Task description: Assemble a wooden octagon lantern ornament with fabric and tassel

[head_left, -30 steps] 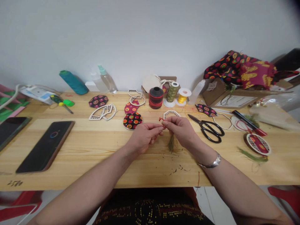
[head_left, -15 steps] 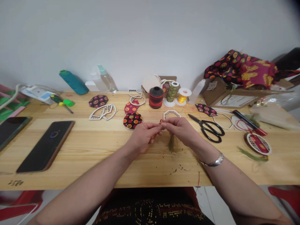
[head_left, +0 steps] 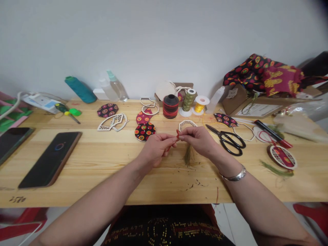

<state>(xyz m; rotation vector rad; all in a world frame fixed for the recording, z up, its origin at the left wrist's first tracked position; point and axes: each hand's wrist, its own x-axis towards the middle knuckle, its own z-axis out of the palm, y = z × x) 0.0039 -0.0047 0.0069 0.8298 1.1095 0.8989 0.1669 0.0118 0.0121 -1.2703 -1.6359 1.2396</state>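
My left hand (head_left: 160, 147) and my right hand (head_left: 198, 139) meet over the middle of the table, fingertips nearly touching. Between them both pinch a thin red cord (head_left: 177, 133), a small bit of which sticks up above the fingers. Most of the cord is hidden by the fingers. A green thread tassel (head_left: 188, 156) shows below my right hand; whether it hangs from the hand or lies on the wood, I cannot tell. Just behind the hands is a pale octagonal lattice frame (head_left: 188, 125). The black-handled scissors (head_left: 228, 139) lie to the right of my right hand.
Behind stand a red-and-black thread spool (head_left: 170, 106), a green spool (head_left: 188, 101) and a yellow spool (head_left: 200, 104). A phone (head_left: 51, 160) lies left; an oval patterned pendant (head_left: 282, 157) lies right. Cloth (head_left: 279, 75) tops a cardboard box (head_left: 258, 106). Patterned pieces (head_left: 145, 132) sit near my left hand.
My right hand's fingers have shifted slightly to the right, opening a small gap from the left fingertips. More of the red cord shows between them.
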